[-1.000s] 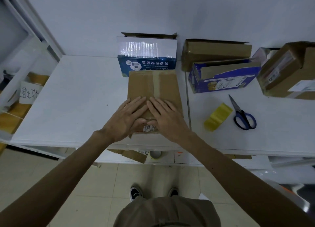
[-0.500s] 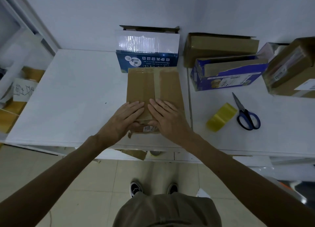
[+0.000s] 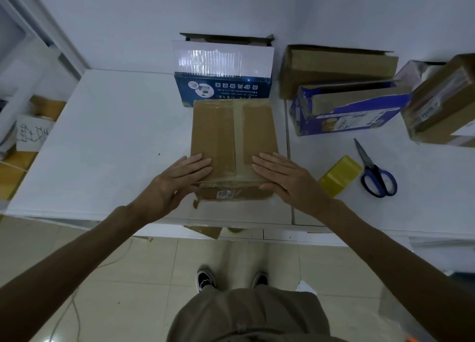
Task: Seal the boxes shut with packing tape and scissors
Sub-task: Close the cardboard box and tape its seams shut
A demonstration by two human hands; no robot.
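At tabletop (image 3: 115, 136) centre, near front edge: cardboard box (image 3: 234, 141), taped lengthwise; small label (image 3: 225, 194) on near face, print unreadable. Behind, blue carton (image 3: 223, 88) with inverted Chinese print. Flat on box top: left hand (image 3: 177, 179) and right hand (image 3: 285, 177), fingers (image 3: 198, 163) straight, close together. To right, tape roll (image 3: 338, 174) and scissors (image 3: 375, 172).

A brown box (image 3: 218, 136) lies flat on the white worktop (image 3: 115, 136), with a tape strip (image 3: 239, 136) along its top; the left grip (image 3: 180, 177), a bare hand, rests flat on its 7 o'clock corner, the right grip (image 3: 285, 177) on its 5 o'clock corner, fingers straight; at 3 o'clock lie a yellow tape roll (image 3: 336, 174) and, just beside it, scissors (image 3: 375, 172).
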